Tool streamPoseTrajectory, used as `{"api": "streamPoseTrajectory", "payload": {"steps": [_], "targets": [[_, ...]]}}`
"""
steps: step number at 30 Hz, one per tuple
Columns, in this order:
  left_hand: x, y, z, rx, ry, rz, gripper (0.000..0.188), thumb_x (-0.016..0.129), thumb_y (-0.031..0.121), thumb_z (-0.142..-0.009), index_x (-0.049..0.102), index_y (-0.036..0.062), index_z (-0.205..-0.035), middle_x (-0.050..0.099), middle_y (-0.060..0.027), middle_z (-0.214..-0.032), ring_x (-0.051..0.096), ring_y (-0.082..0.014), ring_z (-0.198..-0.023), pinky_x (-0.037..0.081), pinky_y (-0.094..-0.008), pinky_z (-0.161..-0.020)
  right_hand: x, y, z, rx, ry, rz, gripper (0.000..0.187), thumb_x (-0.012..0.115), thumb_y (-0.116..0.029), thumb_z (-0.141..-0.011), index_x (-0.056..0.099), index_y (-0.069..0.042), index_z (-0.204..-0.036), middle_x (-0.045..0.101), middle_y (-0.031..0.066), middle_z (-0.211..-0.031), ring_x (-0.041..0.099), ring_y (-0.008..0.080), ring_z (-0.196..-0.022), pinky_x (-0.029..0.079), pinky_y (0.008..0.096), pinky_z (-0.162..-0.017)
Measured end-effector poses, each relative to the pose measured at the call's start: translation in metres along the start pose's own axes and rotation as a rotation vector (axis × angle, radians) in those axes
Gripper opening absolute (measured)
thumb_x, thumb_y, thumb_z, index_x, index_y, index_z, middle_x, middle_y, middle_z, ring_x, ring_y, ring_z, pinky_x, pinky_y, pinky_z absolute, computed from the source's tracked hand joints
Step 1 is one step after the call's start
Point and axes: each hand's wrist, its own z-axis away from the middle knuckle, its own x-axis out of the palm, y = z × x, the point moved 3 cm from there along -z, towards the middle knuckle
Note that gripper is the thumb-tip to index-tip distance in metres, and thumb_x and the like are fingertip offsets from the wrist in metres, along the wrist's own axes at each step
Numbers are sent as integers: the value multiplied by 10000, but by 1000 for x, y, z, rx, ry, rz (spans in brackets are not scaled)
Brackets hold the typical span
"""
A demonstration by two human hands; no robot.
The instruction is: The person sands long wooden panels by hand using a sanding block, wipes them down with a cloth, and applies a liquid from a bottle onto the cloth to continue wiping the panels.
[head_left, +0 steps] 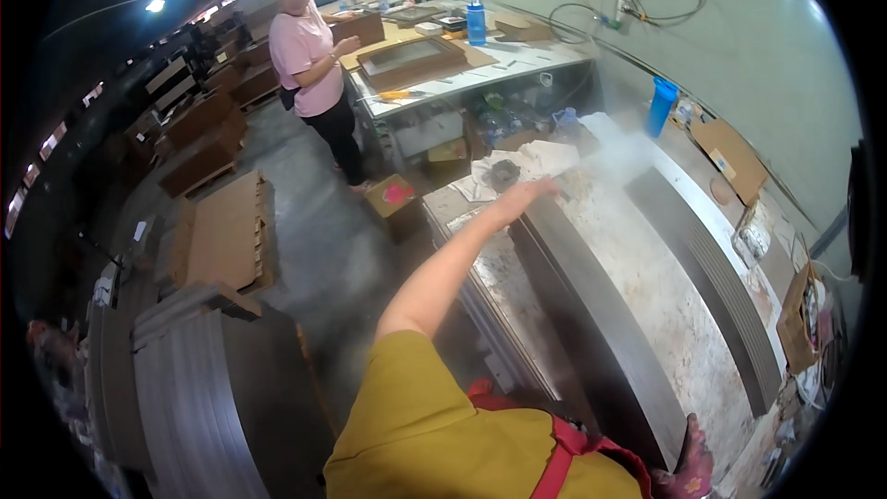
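A long grey-brown board [601, 314], with a darker side face, lies lengthwise on the worktable [637, 249] in front of me. My left arm stretches forward, and my bare left hand [525, 200] is closed over the board's far end; its fingertips are partly hidden. At the near end, my right hand [695, 464], in a dark pinkish glove with a flower mark, grips the corner. To the right, a second board [707, 282] with grooved lines lies apart from both hands. Pale haze hangs over the table's far end.
A crumpled white cloth [531, 166] lies beyond my left hand. A blue bottle [662, 107] and cardboard piece [730, 159] line the wall side. Across the floor, a person in pink [309, 46] stands at another bench [462, 83]. Stacked panels [185, 397] stand at left.
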Motion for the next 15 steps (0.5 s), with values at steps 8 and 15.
{"api": "streamPoseTrajectory", "payload": {"steps": [8, 15], "targets": [[-12, 11, 24, -273, -22, 597, 609, 366, 575, -933, 595, 69, -1181, 587, -71, -1182, 507, -169, -1131, 375, -291, -974, 0, -4, -22, 97, -54, -36, 1053, 742, -476, -615, 257, 19, -1407, 436, 272, -1322, 452, 456, -1182, 395, 463, -976], [4, -30, 19, -277, 54, 593, 786, 360, 676, -884, 524, 2, -1253, 580, -88, -1189, 515, -186, -1123, 355, -297, -988, 8, 4, -12, 3, 84, 63, 983, 754, -330, -592, 288, -26, -1402, 505, 255, -1233, 518, 458, -1081, 442, 462, -910]]}}
